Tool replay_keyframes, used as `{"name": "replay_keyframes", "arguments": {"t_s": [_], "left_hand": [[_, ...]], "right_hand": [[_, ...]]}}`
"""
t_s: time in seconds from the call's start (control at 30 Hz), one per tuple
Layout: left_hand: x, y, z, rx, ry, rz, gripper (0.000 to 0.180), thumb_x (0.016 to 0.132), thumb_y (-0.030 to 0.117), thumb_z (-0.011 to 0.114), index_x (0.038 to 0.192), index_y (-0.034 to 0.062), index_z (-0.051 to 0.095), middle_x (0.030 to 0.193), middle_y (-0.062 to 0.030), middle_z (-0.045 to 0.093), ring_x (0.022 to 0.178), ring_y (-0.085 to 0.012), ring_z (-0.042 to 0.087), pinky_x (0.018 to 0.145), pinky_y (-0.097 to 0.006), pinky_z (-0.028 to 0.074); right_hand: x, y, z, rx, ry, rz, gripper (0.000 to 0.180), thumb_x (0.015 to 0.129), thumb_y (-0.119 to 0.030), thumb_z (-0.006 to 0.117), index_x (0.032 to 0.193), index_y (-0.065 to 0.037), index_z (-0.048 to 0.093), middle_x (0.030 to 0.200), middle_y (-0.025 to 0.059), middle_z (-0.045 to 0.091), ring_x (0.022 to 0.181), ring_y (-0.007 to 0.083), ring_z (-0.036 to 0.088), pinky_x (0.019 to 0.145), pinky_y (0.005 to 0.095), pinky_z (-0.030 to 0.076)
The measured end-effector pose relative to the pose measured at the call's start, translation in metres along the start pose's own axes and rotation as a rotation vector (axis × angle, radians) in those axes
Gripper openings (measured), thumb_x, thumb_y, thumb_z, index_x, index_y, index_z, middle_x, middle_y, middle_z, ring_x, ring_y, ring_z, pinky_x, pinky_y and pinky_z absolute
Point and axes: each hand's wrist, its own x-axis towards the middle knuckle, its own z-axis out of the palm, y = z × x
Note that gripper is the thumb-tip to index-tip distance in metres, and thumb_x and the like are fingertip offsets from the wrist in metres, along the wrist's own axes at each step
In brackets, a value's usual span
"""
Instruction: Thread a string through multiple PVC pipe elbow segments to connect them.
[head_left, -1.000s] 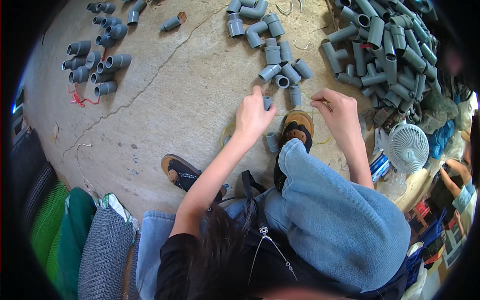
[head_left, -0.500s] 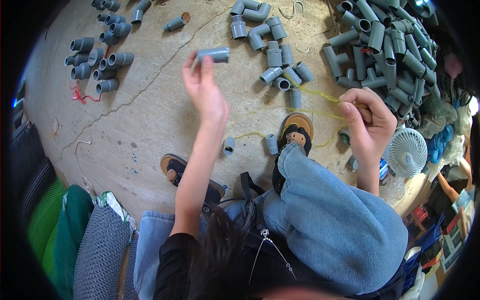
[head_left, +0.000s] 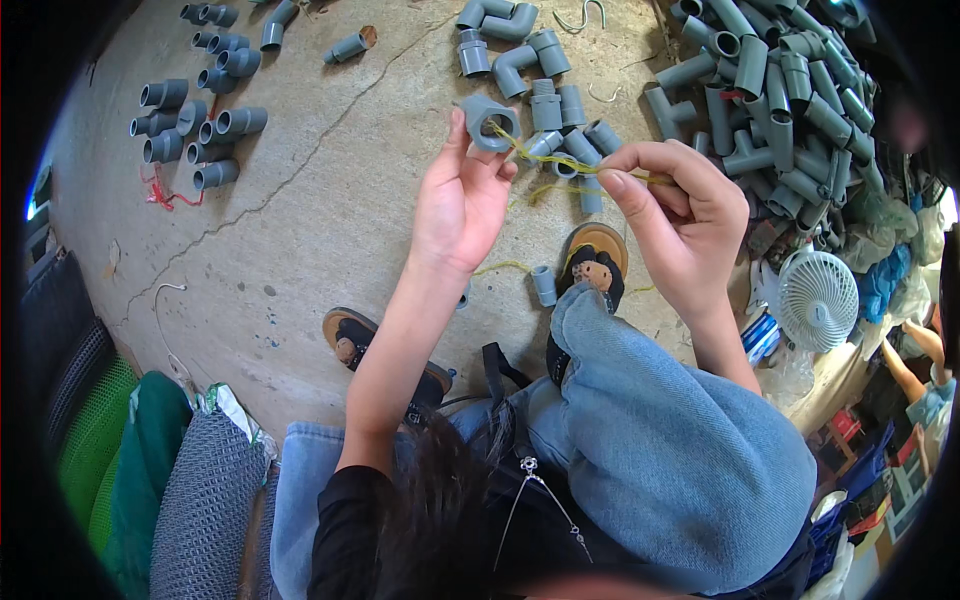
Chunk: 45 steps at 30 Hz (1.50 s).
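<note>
My left hand grips a short grey plastic pipe fitting, fingers and thumb around it, its hollow end turned to the right. A yellow string runs to that opening. Its other part is pinched between thumb and forefinger of my right hand, just right of the fitting. Whether the string passes right through the fitting, I cannot tell. On the floor below lies a small grey coupling with yellow string at it; another is mostly hidden behind my left forearm. Several loose elbows and couplings lie beyond my hands.
A large heap of grey pipe fittings rises at the far right. Grouped couplings with red string lie at the left. A white fan stands right of my knee. Rolled mesh lines the near left.
My left hand has moved right and turned the fitting so its hollow end shows. My right hand has come left with the string, up close to the fitting.
</note>
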Motion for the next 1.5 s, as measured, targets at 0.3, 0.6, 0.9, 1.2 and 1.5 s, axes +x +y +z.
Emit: {"name": "replay_keyframes", "arguments": {"t_s": [0.3,0.6,0.9,1.2,1.5], "left_hand": [[-0.004,-0.013,0.015,0.107,0.069,0.071,0.029,0.091,0.03,0.046,0.11,0.0091,0.051,0.109,-0.0089,0.055,0.096,-0.0206,0.05,0.079,-0.032,0.038],[-0.01,-0.018,0.022,0.06,0.099,0.041,0.028,0.09,0.03,0.048,0.109,0.0097,0.051,0.108,-0.0074,0.055,0.097,-0.0187,0.048,0.075,-0.032,0.036],[-0.014,-0.022,0.03,0.083,0.109,0.057,0.033,0.091,0.03,0.046,0.112,0.0046,0.049,0.111,-0.0095,0.053,0.106,-0.0205,0.047,0.095,-0.035,0.034],[-0.015,-0.027,0.028,0.209,0.086,0.095,0.039,0.09,0.033,0.046,0.116,0.0035,0.046,0.113,-0.009,0.052,0.107,-0.0188,0.046,0.096,-0.036,0.032],[-0.024,-0.035,0.041,0.471,0.0,0.273,0.04,0.085,0.012,0.059,0.115,0.0034,0.034,0.099,-0.0088,0.058,0.084,-0.0084,0.049,0.076,-0.024,0.038]], "right_hand": [[-0.001,0.003,0.002,-0.009,-0.01,0.081,0.009,0.071,-0.004,0.067,0.078,0.0,0.062,0.066,0.002,0.058,0.045,0.0036,0.035,0.041,0.0189,0.023],[0.0,0.003,0.007,-0.133,0.08,-0.076,0.008,0.071,-0.003,0.067,0.078,-0.001,0.062,0.069,0.0025,0.061,0.049,0.0054,0.046,0.042,0.0183,0.032],[-0.001,0.018,0.02,-0.351,0.101,-0.425,0.016,0.062,0.0,0.071,0.076,-0.005,0.063,0.059,0.0036,0.054,0.046,0.0124,0.045,0.042,0.0228,0.034],[0.001,0.016,0.023,-0.38,0.067,-0.303,0.014,0.062,-0.004,0.068,0.073,-0.007,0.06,0.064,0.0043,0.055,0.053,0.019,0.053,0.047,0.028,0.043],[0.0,0.033,0.025,0.057,0.036,0.158,0.024,0.062,-0.002,0.064,0.084,-0.003,0.056,0.068,0.0024,0.055,0.054,0.0069,0.05,0.046,0.0198,0.037]]}}
